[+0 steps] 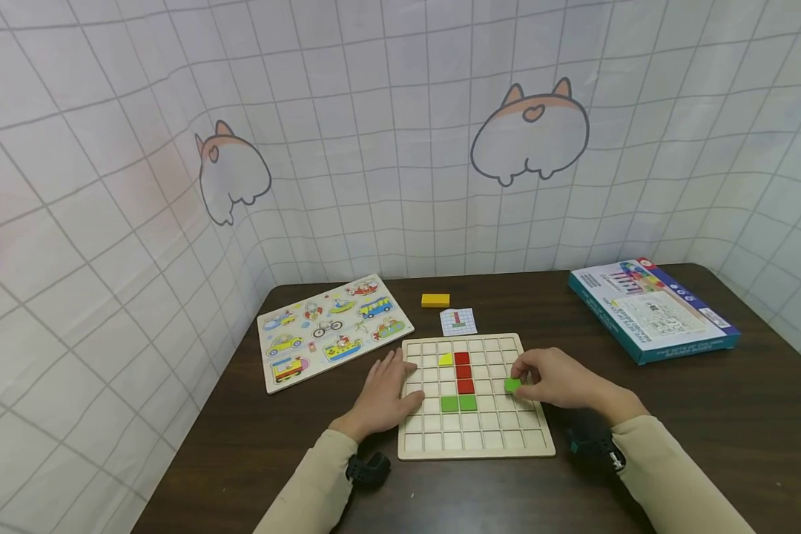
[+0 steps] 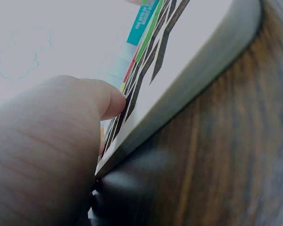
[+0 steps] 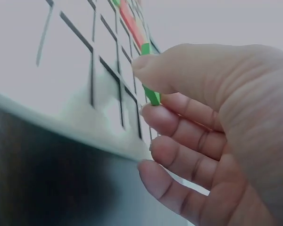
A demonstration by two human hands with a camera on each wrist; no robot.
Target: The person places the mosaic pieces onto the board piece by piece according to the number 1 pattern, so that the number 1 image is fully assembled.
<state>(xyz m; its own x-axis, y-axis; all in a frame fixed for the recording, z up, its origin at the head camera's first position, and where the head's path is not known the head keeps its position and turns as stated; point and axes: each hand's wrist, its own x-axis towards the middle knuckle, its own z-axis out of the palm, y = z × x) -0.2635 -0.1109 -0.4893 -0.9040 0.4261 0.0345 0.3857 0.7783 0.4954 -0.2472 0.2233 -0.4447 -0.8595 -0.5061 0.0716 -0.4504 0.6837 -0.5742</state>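
A cream grid board (image 1: 434,441) lies on the dark table. On it, several red square tiles (image 1: 463,372) stand in a column, with two green tiles (image 1: 458,403) side by side below and a yellow triangle piece (image 1: 446,360) at the column's upper left. Along the board's left edge rests my left hand (image 1: 383,393), thumb and fingers spread on the rim. My right hand (image 1: 554,378) pinches a green square tile (image 1: 512,385) between thumb and fingertips, over the right part of the board; in the right wrist view this green tile (image 3: 153,95) is seen edge-on.
Behind the board lie a small pattern card (image 1: 457,322) and a yellow block (image 1: 435,300). A vehicle picture board (image 1: 330,330) sits at the back left, and a teal-edged game box (image 1: 654,308) at the back right. A white gridded curtain (image 1: 387,148) hangs behind the table.
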